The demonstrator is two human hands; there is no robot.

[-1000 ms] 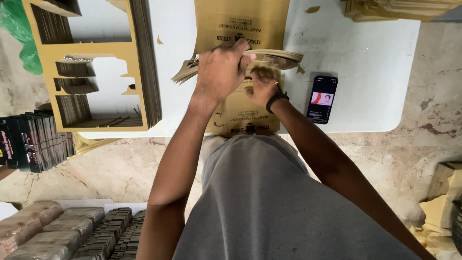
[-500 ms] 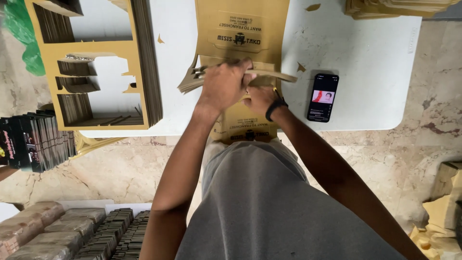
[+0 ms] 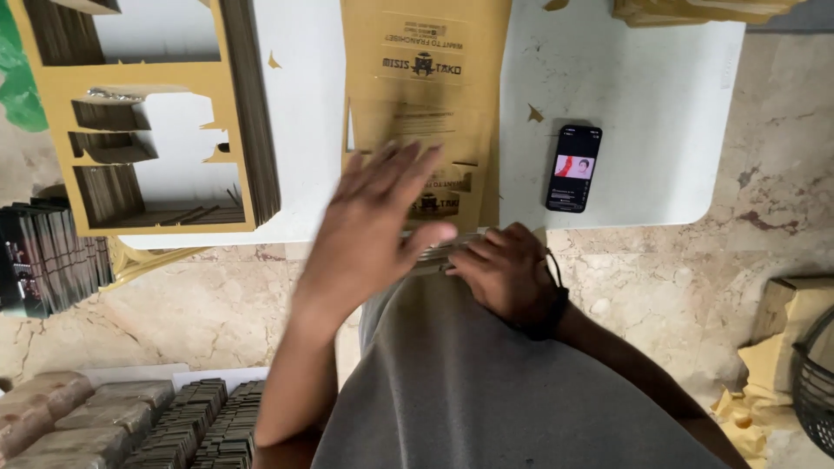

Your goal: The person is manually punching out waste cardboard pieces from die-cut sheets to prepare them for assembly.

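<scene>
A thin bundle of flat brown cardboard pieces (image 3: 439,252) lies at the near edge of the white tabletop (image 3: 625,95), pressed against the person's grey shirt (image 3: 486,391); only a narrow strip of its stacked edges shows, since both hands cover most of it. The right hand (image 3: 504,274), with a dark band at the wrist, is curled over the bundle's right end and grips it from above, fingers bent down on the top piece. The left hand (image 3: 373,230) is open, fingers spread and blurred, palm down just above the left end of the bundle, its thumb tip reaching over the strip; whether the palm touches the cardboard cannot be told. Just beyond the bundle, a stack of large printed cardboard sheets (image 3: 426,95) runs from the near edge to the far edge along the middle of the tabletop. Right of that stack a black phone (image 3: 574,168) with a lit screen lies flat near the near right corner. On the left part of the tabletop sits a thick pile of punched-out cardboard frames (image 3: 148,122), their cut-outs showing the white surface. More cardboard (image 3: 695,10) lies at the far right edge. On the stone floor (image 3: 200,304) on the left are dark packets (image 3: 39,256) standing on edge and wrapped brown bundles (image 3: 78,421).
</scene>
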